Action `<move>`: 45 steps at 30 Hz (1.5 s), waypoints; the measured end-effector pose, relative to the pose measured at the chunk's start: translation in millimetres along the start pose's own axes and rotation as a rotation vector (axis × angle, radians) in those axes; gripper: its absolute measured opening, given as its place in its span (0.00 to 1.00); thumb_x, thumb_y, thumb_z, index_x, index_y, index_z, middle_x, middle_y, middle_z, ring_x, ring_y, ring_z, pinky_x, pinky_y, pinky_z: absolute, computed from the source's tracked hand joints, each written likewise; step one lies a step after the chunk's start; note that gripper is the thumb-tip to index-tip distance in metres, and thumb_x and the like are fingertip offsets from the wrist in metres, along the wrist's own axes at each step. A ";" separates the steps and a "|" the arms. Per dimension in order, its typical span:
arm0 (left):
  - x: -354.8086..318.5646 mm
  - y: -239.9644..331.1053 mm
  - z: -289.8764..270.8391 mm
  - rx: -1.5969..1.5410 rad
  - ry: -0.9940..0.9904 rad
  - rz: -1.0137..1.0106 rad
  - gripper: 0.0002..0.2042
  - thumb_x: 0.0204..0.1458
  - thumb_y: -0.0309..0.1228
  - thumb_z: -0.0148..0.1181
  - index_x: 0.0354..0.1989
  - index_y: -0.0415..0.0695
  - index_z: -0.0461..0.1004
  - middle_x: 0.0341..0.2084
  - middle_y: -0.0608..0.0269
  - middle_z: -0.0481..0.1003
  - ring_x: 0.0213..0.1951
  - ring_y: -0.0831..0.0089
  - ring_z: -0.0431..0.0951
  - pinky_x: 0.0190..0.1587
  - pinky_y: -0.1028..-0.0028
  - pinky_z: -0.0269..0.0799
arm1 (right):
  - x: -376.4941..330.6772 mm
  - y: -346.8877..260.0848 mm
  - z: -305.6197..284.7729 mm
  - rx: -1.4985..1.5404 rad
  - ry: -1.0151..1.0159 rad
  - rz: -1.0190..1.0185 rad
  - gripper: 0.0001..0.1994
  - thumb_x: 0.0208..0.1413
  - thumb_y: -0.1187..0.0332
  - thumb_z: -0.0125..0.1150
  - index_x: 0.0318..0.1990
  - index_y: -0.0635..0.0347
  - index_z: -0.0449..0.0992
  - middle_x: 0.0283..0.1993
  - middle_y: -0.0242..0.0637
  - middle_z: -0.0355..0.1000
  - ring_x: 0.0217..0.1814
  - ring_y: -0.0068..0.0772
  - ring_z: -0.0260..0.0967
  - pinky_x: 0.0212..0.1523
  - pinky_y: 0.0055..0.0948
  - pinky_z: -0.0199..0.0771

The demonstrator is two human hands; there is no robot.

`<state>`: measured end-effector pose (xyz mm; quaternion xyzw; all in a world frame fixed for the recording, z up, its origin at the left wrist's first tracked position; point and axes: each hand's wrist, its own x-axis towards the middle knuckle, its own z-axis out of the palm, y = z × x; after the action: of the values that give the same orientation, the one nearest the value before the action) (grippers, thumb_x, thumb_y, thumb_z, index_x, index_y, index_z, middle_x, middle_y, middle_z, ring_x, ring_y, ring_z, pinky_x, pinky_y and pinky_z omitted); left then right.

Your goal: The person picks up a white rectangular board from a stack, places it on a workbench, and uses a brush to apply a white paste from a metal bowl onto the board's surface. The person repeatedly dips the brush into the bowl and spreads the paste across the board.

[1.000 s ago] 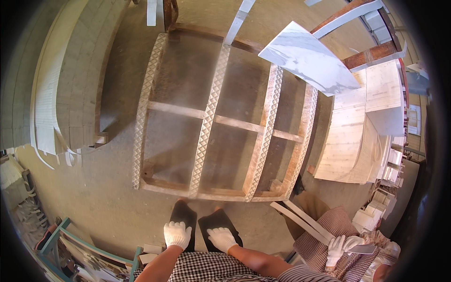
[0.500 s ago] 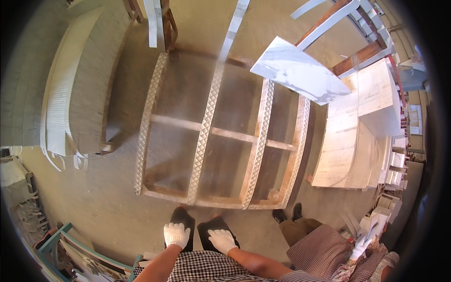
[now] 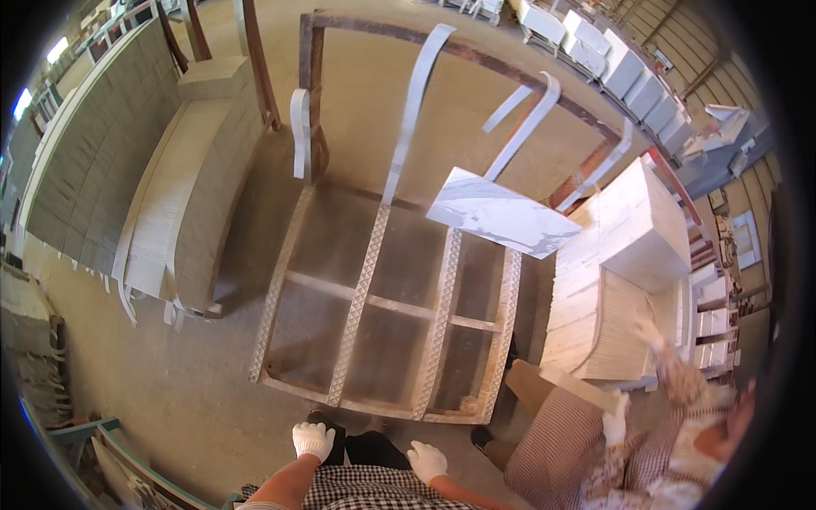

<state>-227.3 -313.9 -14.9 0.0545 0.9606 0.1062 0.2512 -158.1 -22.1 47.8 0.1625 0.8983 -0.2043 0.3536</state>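
Co-worker (image 3: 646,450) has moved in at 4 o'clock, slab (image 3: 501,223) now nearer. Your left hand (image 3: 313,440) and right hand (image 3: 427,461) hang empty, fingers loosely curled, by the rack (image 3: 365,289) at 12. Between loads, I'd judge; next move calls for gripping the slab.

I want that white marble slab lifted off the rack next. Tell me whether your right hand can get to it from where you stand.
Probably not without stepping forward. The right hand hangs empty by the legs at the rack's near end, and the marble slab rests near its far end. Nothing blocks the way except the rack's open frame between.
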 end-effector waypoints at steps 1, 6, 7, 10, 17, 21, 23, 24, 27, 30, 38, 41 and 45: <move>-1.3 1.7 -6.0 -0.009 0.015 -0.003 0.18 0.55 0.45 0.50 0.25 0.45 0.79 0.27 0.54 0.80 0.35 0.58 0.79 0.44 0.60 0.67 | -6.4 6.1 -4.4 0.030 -0.002 0.061 0.21 0.61 0.53 0.49 0.55 0.53 0.75 0.45 0.47 0.77 0.48 0.54 0.72 0.53 0.47 0.71; 6.1 15.7 -35.4 -0.045 0.080 -0.058 0.20 0.56 0.45 0.48 0.25 0.45 0.80 0.26 0.52 0.80 0.34 0.54 0.79 0.43 0.58 0.69 | -31.8 18.9 -17.7 0.072 0.158 0.091 0.16 0.60 0.55 0.47 0.45 0.52 0.76 0.44 0.50 0.76 0.47 0.56 0.73 0.49 0.51 0.71; 7.4 16.7 -41.2 -0.063 0.072 -0.073 0.21 0.57 0.46 0.47 0.27 0.45 0.81 0.27 0.51 0.80 0.36 0.53 0.80 0.44 0.56 0.71 | -36.2 18.2 -19.0 0.097 0.159 0.112 0.17 0.60 0.55 0.47 0.47 0.52 0.76 0.46 0.50 0.76 0.49 0.56 0.73 0.51 0.51 0.71; 10.6 13.7 -59.0 -0.097 -0.009 -0.145 0.21 0.58 0.46 0.44 0.30 0.45 0.81 0.31 0.50 0.81 0.39 0.51 0.80 0.46 0.55 0.72 | -48.6 11.2 -20.5 0.247 0.120 0.174 0.18 0.60 0.55 0.47 0.48 0.55 0.77 0.49 0.49 0.76 0.52 0.55 0.71 0.54 0.49 0.69; 37.6 -18.2 -116.5 -0.064 -0.246 -0.154 0.28 0.62 0.49 0.35 0.48 0.44 0.79 0.49 0.47 0.78 0.52 0.52 0.77 0.55 0.56 0.71 | -77.7 -1.7 -17.1 0.474 0.203 0.222 0.19 0.61 0.55 0.49 0.50 0.58 0.77 0.53 0.49 0.74 0.55 0.54 0.70 0.56 0.44 0.69; 47.7 -44.7 -145.3 -0.145 -0.234 -0.123 0.29 0.59 0.51 0.37 0.47 0.41 0.79 0.45 0.42 0.78 0.49 0.47 0.78 0.55 0.55 0.69 | -99.6 -1.0 0.0 0.580 0.281 0.268 0.19 0.61 0.55 0.49 0.50 0.57 0.77 0.53 0.50 0.74 0.55 0.55 0.70 0.55 0.45 0.69; 49.5 -52.9 -154.0 -0.204 -0.170 -0.132 0.28 0.56 0.50 0.39 0.42 0.41 0.81 0.42 0.41 0.78 0.47 0.45 0.78 0.53 0.54 0.70 | -106.4 -2.9 11.9 0.578 0.332 0.307 0.19 0.61 0.56 0.48 0.49 0.57 0.78 0.52 0.51 0.74 0.54 0.55 0.70 0.54 0.46 0.69; 48.6 -56.5 -157.2 -0.212 -0.166 -0.136 0.27 0.55 0.50 0.39 0.42 0.41 0.81 0.41 0.41 0.78 0.46 0.45 0.79 0.52 0.54 0.70 | -107.8 -2.6 16.7 0.552 0.345 0.293 0.19 0.61 0.56 0.48 0.49 0.58 0.78 0.52 0.51 0.74 0.54 0.55 0.70 0.54 0.46 0.69; 41.7 -63.6 -164.5 -0.257 -0.161 -0.151 0.27 0.54 0.50 0.41 0.40 0.41 0.81 0.39 0.41 0.78 0.45 0.44 0.79 0.50 0.53 0.70 | -107.8 -2.6 28.2 0.524 0.322 0.294 0.20 0.61 0.56 0.47 0.49 0.58 0.78 0.53 0.49 0.74 0.55 0.55 0.70 0.55 0.45 0.68; 32.8 -67.0 -171.8 -0.247 -0.171 -0.125 0.27 0.54 0.51 0.43 0.40 0.41 0.81 0.39 0.39 0.78 0.46 0.43 0.78 0.50 0.53 0.70 | -106.0 -5.2 34.3 0.471 0.268 0.273 0.19 0.61 0.57 0.47 0.49 0.58 0.78 0.54 0.48 0.74 0.55 0.54 0.69 0.55 0.44 0.68; 42.2 -54.9 -177.0 -0.317 -0.148 -0.088 0.25 0.56 0.49 0.42 0.37 0.41 0.81 0.38 0.41 0.78 0.42 0.44 0.78 0.48 0.53 0.70 | -106.2 -13.7 22.0 0.597 0.333 0.289 0.18 0.59 0.57 0.52 0.48 0.58 0.79 0.50 0.46 0.77 0.54 0.50 0.72 0.53 0.40 0.71; 51.0 -48.9 -172.5 -0.369 -0.135 -0.142 0.25 0.56 0.50 0.43 0.37 0.41 0.81 0.37 0.40 0.78 0.42 0.45 0.78 0.48 0.53 0.70 | -106.7 -10.1 14.3 0.460 0.368 0.234 0.17 0.60 0.59 0.50 0.46 0.60 0.78 0.50 0.47 0.75 0.53 0.54 0.71 0.53 0.44 0.71; 54.9 -43.0 -168.9 -0.383 -0.150 -0.131 0.25 0.56 0.50 0.43 0.36 0.40 0.81 0.36 0.40 0.78 0.41 0.45 0.78 0.47 0.54 0.70 | -101.9 -2.2 14.0 0.644 0.463 0.327 0.17 0.59 0.58 0.53 0.47 0.59 0.79 0.49 0.46 0.77 0.53 0.48 0.73 0.53 0.39 0.71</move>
<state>-360.7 -376.9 93.1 -0.0491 0.9029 0.2661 0.3339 -80.1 -45.8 110.6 0.4464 0.8067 -0.3736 0.1018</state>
